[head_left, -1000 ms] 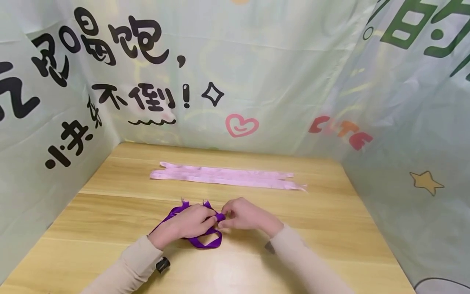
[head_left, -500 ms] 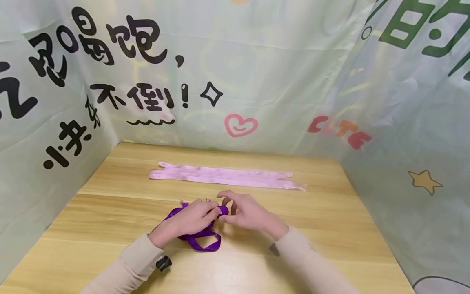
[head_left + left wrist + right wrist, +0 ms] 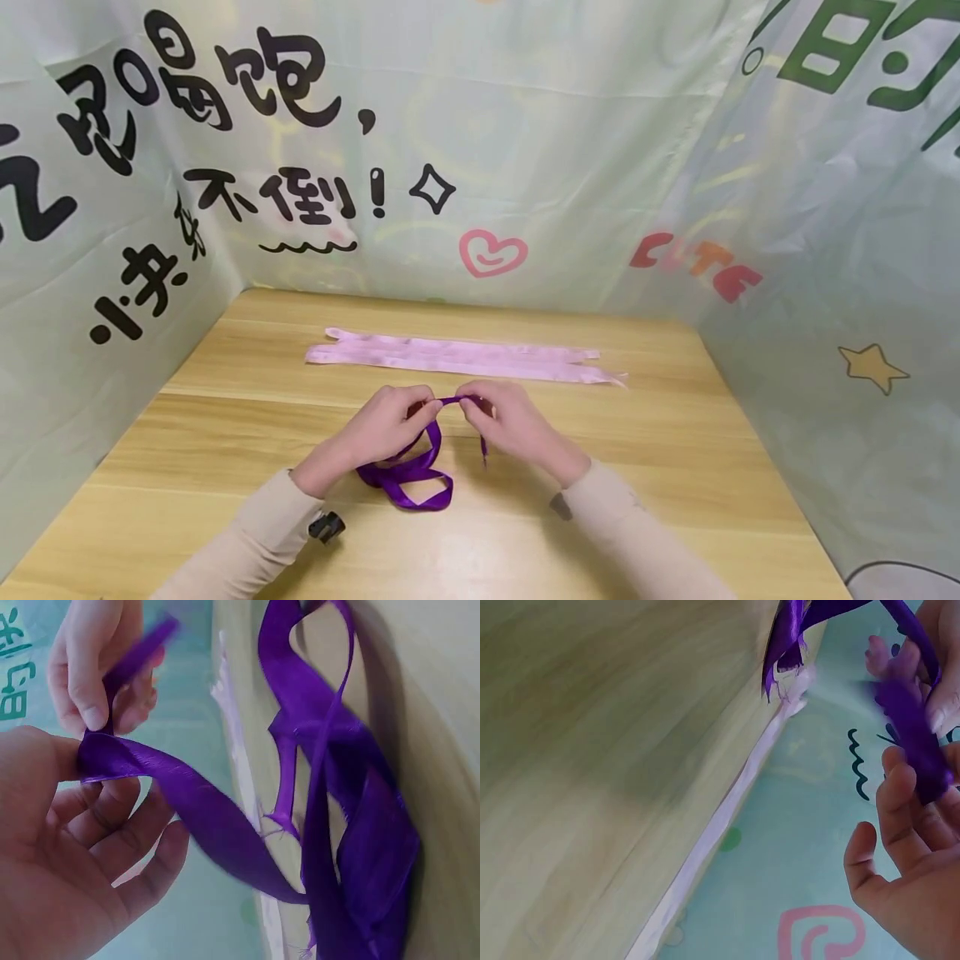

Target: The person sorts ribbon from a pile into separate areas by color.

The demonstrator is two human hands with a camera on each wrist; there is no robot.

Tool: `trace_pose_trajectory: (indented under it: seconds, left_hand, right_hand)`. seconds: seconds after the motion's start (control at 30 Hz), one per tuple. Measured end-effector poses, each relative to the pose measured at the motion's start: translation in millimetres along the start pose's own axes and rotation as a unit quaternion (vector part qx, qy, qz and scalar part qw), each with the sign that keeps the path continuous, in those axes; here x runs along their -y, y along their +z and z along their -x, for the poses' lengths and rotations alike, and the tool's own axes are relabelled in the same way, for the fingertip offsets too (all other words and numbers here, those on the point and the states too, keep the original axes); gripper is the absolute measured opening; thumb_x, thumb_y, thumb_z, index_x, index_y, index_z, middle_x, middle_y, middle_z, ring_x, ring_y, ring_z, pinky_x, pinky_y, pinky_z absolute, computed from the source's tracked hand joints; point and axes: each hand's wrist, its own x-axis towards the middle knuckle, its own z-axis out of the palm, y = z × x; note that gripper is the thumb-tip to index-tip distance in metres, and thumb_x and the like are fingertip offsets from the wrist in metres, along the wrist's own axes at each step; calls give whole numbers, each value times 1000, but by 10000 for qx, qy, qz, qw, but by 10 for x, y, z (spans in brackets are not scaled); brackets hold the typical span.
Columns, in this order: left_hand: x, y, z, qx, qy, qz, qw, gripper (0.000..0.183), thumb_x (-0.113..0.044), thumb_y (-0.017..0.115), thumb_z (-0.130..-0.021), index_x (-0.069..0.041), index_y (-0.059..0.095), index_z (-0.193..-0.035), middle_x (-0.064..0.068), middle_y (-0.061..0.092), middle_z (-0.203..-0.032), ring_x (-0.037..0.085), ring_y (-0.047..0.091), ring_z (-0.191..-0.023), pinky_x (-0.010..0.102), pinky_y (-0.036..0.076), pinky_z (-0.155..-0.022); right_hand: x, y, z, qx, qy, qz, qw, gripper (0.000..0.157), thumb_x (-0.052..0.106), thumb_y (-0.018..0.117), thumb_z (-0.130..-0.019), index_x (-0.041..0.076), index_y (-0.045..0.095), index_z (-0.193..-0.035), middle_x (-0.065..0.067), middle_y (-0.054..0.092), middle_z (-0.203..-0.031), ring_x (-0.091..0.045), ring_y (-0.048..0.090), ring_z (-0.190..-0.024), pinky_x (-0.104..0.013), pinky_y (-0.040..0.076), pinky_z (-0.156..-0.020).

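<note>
A purple satin ribbon lies in loose loops on the wooden table, one stretch of it raised between my hands. My left hand pinches that stretch between thumb and fingers. Close beside it, my right hand pinches the ribbon near one end, and the short tail hangs below the fingers. In the left wrist view the ribbon runs twisted from my left fingertips down to the pile. The right wrist view has the ribbon's tail blurred across my right fingers.
Pink ribbon strips lie side by side across the back of the wooden table. Printed fabric walls enclose the table at the back and both sides. A small black object sits at the left cuff.
Both hands have risen away from the pile, lifting a stretch of purple ribbon between them. My right hand, which was loosely spread by the ribbon, now pinches it near an end.
</note>
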Motion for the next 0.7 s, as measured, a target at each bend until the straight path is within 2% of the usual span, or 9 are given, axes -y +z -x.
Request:
trace_pose_trajectory:
  seconds: [0.13,0.23,0.4,0.5,0.7]
  left_hand:
    - [-2,-77,-1,9,-230,259,9994,25,-23,61,-108,-17,66,-84,-13,44,-59,-1,36,-48,20,31,-48]
    - [7,-137,4,-58,-387,358,9986,26,-26,62,-108,-20,65,-83,-13,50,-60,1,42,-49,21,35,-49]
    - [38,-246,39,-339,-511,233,9978,22,-24,65,-106,-21,67,-84,-12,46,-62,3,41,-54,23,36,-54]
    - [60,-310,63,-507,-542,81,9972,20,-21,66,-104,-22,66,-84,-11,43,-63,4,40,-55,24,36,-56]
    - [105,-424,103,-617,-536,-65,9966,16,-16,66,-100,-19,68,-84,-11,48,-64,4,40,-55,24,36,-56]
  right_hand:
    - [-23,-54,0,-45,147,181,9997,17,13,61,-104,8,76,-111,5,66,-76,1,48,-54,-21,43,-51]
    - [-44,-111,13,-59,247,299,9992,18,15,60,-105,9,77,-112,3,70,-78,2,50,-50,-22,48,-58]
    - [-94,-229,69,-211,495,297,9981,20,16,62,-104,7,77,-116,-6,79,-97,0,62,-65,-32,59,-82]
    - [-139,-296,104,-304,610,344,9971,20,16,63,-104,8,77,-115,-7,79,-103,-3,66,-80,-37,60,-88]
    - [-214,-437,178,-538,763,369,9950,19,15,65,-102,8,77,-114,-7,79,-107,-5,66,-68,-45,60,-90]
